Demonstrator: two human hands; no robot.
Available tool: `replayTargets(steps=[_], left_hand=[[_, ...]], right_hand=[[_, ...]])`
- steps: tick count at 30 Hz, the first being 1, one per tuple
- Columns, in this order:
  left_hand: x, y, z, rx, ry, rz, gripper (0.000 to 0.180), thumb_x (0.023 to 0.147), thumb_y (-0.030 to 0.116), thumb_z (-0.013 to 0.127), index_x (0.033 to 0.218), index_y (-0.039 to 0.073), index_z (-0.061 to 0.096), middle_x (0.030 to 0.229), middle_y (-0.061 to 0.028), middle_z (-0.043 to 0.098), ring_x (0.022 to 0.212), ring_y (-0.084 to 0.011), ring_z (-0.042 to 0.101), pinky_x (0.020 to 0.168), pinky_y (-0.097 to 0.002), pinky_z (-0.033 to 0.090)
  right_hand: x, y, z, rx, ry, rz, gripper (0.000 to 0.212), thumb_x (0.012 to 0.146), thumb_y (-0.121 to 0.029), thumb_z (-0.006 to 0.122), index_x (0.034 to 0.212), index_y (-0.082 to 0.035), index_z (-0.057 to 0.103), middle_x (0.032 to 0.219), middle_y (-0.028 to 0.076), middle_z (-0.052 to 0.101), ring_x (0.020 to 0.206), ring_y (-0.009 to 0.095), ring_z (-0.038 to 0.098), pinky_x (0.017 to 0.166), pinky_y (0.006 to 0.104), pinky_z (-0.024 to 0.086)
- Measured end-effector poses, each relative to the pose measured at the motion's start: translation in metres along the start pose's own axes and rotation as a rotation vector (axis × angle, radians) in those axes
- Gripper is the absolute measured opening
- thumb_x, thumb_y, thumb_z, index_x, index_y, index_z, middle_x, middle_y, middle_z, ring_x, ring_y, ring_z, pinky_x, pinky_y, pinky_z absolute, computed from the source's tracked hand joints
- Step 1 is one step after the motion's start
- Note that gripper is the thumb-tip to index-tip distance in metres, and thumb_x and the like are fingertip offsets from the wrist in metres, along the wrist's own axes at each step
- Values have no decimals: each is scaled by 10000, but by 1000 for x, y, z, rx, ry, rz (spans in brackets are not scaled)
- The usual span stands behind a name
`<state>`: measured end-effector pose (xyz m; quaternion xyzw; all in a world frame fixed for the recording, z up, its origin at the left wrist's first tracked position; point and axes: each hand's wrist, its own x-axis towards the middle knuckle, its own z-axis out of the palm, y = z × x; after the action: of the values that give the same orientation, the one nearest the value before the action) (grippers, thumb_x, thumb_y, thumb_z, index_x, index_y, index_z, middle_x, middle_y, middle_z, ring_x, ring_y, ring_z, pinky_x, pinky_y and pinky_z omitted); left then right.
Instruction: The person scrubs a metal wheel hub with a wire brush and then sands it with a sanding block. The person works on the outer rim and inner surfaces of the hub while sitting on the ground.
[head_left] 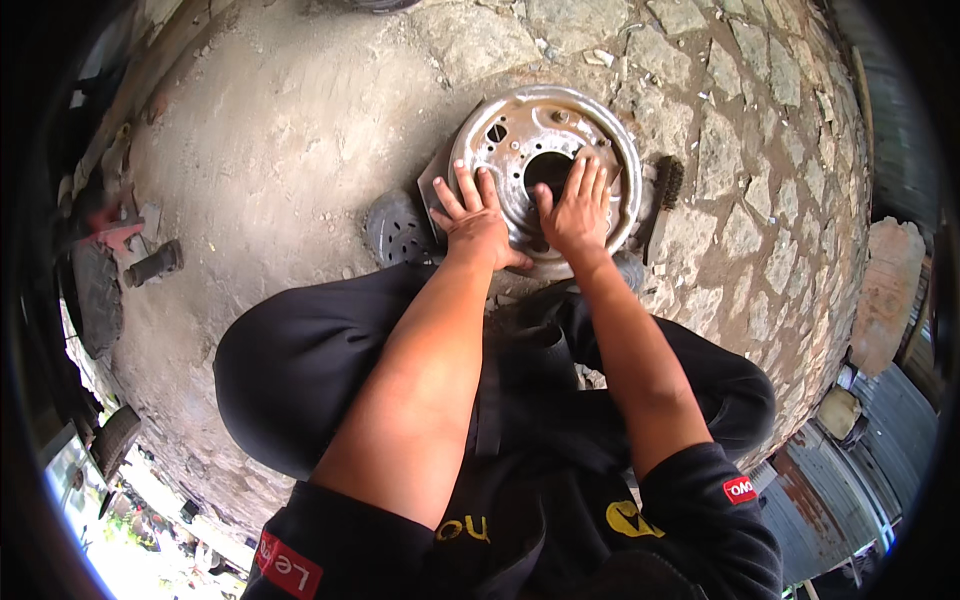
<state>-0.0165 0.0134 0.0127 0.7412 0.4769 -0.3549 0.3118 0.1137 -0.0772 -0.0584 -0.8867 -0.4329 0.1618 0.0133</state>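
In front of my feet is a worn metal wheel rim [545,103], silvery at its edge and brownish on its disc, with a large centre hole and smaller holes round it. My left hand [476,222] rests on the rim's near left side, fingers spread apart. My right hand [580,208] lies on the disc just right of the centre hole, fingers stretched out and the thumb apart. Neither hand holds anything. Part of the disc is hidden beneath both hands. A wire brush [664,200] with dark bristles lies on the ground close to the rim's right side.
My grey clog [396,228] stands left of the rim. A dark cylindrical piece [154,262] and a red metal object [112,225] lie at the far left. Flat stones [745,235] pave the right side. A tyre [115,440] and corrugated sheets [830,490] edge the area.
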Motion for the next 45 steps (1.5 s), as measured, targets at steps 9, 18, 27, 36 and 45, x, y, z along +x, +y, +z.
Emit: replayTargets(steps=[9,18,27,36,45], left_hand=[[3,-2,4,-2,11,10,1670,543,626,964,1636,45,-157,1672,-282,-258,1528,-569,-157,1212,-708,146],[4,-2,6,-1,22,6,1689,523,631,969,1637,54,-162,1671,-291,-250,1530,-562,-161,1214,-703,146],[6,-3,9,-5,60,25,1684,512,645,965,1644,47,-129,1676,-273,-253,1519,-582,-167,1182,-744,174],[5,-3,10,5,51,8,1683,518,626,973,1643,62,-145,1678,-265,-254,1524,-574,-161,1184,-744,169],[8,-1,7,-2,35,21,1679,529,633,967,1641,68,-158,1673,-267,-268,1523,-573,-168,1191,-733,168]], right_hand=[[-2,-9,-9,-4,-32,20,894,1030,-591,425,1612,56,222,1695,269,187,1587,407,147,1283,513,138],[-3,-9,-11,-12,-60,40,867,1047,-565,412,1613,60,213,1695,263,192,1587,405,149,1288,498,137],[-4,-1,-15,8,-52,62,861,1048,-565,399,1619,49,205,1698,262,184,1590,400,143,1287,500,148],[-7,-3,-21,24,-73,164,879,1045,-570,421,1608,70,207,1689,274,205,1577,416,186,1278,506,170],[-6,-3,-24,13,-115,202,895,1053,-571,399,1609,93,172,1692,291,168,1585,428,144,1286,501,140]])
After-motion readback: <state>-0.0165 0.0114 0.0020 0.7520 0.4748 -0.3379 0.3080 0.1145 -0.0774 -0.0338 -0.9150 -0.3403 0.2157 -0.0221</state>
